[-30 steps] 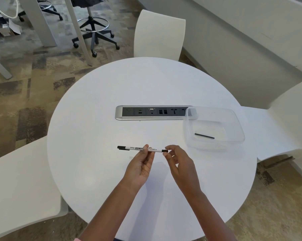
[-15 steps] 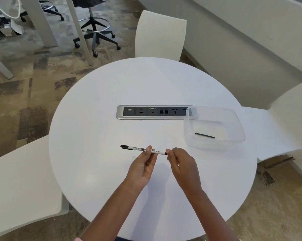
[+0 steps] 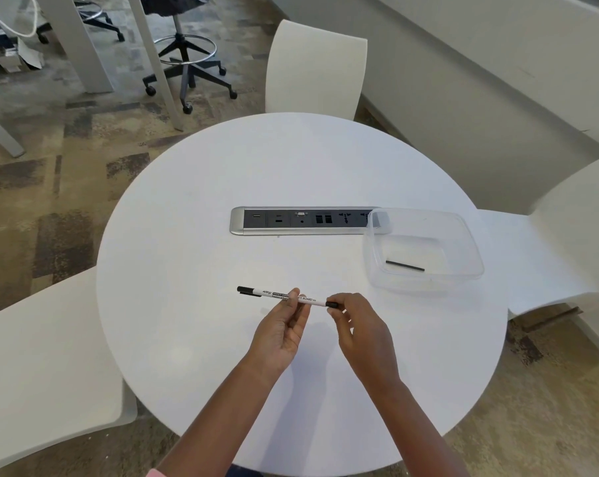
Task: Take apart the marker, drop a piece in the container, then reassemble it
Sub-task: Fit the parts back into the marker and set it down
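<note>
A slim white whiteboard marker (image 3: pixel 278 294) with a black cap on its left end is held level above the round white table (image 3: pixel 195 235). My left hand (image 3: pixel 281 333) pinches its barrel near the middle. My right hand (image 3: pixel 358 327) pinches the small black piece at the marker's right end. A clear plastic container (image 3: pixel 463 235) stands on the table to the right of my hands. A thin black rod (image 3: pixel 405 266) lies flat on its bottom.
A silver power and socket strip (image 3: pixel 291 220) is set into the table's middle, its right end under the container's corner. White chairs stand at the far side (image 3: pixel 315 67), the left (image 3: pixel 40 366) and the right (image 3: pixel 566 235). A black swivel stool (image 3: pixel 184 60) stands on the carpet beyond.
Both hands stay on the marker in nearly the same place. The black piece at the right end, hidden by my fingers half a second ago, shows again at my fingertips.
</note>
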`<state>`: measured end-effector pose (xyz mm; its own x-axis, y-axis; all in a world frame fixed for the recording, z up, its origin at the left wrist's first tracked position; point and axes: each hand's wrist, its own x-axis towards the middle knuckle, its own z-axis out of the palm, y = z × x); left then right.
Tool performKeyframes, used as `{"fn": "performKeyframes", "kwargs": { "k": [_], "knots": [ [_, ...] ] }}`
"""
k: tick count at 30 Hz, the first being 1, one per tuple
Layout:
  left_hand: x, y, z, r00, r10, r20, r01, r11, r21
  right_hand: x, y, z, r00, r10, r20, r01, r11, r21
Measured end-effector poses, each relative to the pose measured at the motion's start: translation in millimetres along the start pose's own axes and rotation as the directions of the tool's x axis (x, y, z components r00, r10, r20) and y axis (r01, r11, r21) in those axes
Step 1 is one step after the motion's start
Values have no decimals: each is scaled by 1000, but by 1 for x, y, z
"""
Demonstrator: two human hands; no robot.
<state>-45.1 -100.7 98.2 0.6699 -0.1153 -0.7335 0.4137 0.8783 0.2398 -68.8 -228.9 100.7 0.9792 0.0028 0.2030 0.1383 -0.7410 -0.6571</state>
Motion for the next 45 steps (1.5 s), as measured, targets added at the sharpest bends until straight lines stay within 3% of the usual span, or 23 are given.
{"fn": "performKeyframes", "kwargs": {
  "k": [6, 12, 24, 35, 45],
  "knots": [
    [0, 0, -2, 1000, 8, 1, -8, 1000, 22, 2, 2, -1, 999, -22, 35, 25, 996, -84],
    [1, 0, -4, 999, 31, -11, -31, 999, 34, -2, 0, 2, 994, 88, 71, -91, 995, 34],
    [4, 0, -7, 997, 71, -11, -69, 994, 79, 0, 1, 1, 1000, -13, 5, 14, 997, -69],
    [6, -8, -4, 999, 43, 25, -46, 985, 167, 9, -4, 6, 996, 79, 46, -79, 997, -17],
    [10, -2, -4, 993, 105, 53, -114, 972, 208, 6, -3, 3, 994, 88, 67, -92, 995, 50]
  ]
}}
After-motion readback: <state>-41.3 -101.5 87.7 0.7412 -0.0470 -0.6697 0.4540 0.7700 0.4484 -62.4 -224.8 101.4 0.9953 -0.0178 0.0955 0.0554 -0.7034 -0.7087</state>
